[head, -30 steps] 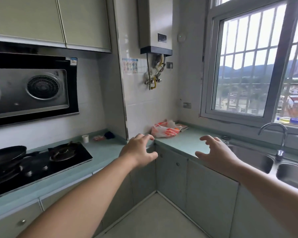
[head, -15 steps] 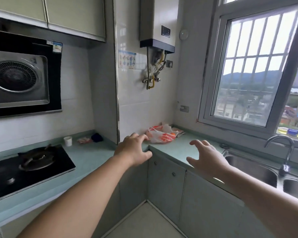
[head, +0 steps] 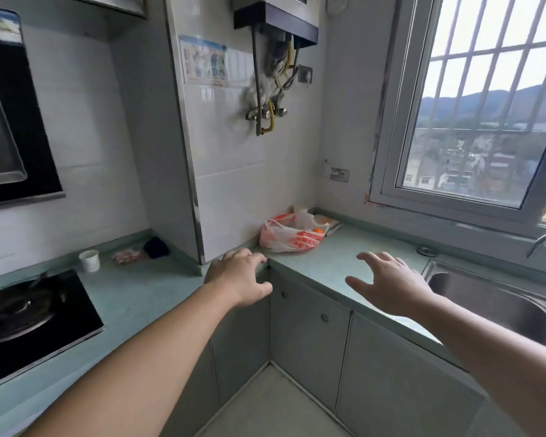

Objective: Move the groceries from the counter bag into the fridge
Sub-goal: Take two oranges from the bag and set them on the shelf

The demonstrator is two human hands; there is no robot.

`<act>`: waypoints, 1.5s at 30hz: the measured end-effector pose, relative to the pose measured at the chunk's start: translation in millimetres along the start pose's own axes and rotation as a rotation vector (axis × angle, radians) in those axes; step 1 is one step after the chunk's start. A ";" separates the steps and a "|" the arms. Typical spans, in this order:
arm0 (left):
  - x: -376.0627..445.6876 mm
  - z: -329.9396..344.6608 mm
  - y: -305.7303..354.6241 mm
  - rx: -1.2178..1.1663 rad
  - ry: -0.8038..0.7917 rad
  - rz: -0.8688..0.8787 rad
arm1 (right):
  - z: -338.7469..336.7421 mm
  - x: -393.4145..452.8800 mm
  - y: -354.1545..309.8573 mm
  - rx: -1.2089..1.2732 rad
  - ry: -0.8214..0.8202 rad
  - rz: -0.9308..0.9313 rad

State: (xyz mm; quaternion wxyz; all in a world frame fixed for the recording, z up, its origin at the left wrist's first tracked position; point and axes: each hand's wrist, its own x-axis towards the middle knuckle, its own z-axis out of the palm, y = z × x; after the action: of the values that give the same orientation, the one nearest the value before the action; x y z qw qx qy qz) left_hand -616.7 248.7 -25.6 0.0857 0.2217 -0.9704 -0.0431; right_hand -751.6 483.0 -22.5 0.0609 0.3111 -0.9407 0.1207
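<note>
Groceries sit in a white-and-orange plastic bag [head: 289, 236] in the far corner of the green table [head: 328, 263], against the tiled wall, with an orange fruit [head: 318, 230] showing at its mouth. Both arms reach toward it. The left hand [head: 238, 277] hovers at the table's inner corner, fingers loosely curled, holding nothing. The right hand [head: 391, 283] is spread wide above the table, empty, just left of the steel sink [head: 492, 298]. A small white cup [head: 89, 260] stands beside the gas hob [head: 29, 320].
</note>
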 end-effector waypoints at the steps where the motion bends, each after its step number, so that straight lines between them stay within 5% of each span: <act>1: 14.0 4.5 3.0 0.008 -0.014 -0.009 | 5.3 14.9 7.2 0.013 -0.009 0.000; 16: 208.4 43.0 48.1 0.020 -0.092 -0.092 | 41.6 217.5 79.5 0.212 -0.104 -0.052; 33: 454.5 137.8 -25.8 -0.171 -0.127 0.021 | 141.8 439.8 85.6 0.131 -0.191 0.043; 45: 590.5 207.3 -11.3 -0.268 -0.195 -0.051 | 217.0 575.9 131.6 0.269 -0.207 -0.050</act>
State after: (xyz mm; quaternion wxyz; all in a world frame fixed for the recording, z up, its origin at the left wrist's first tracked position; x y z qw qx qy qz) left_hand -1174.2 -10.4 -143.6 0.0186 0.2276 -0.9537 -0.1958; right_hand -1299.2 199.1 -147.2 -0.0755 0.3505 -0.9093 0.2111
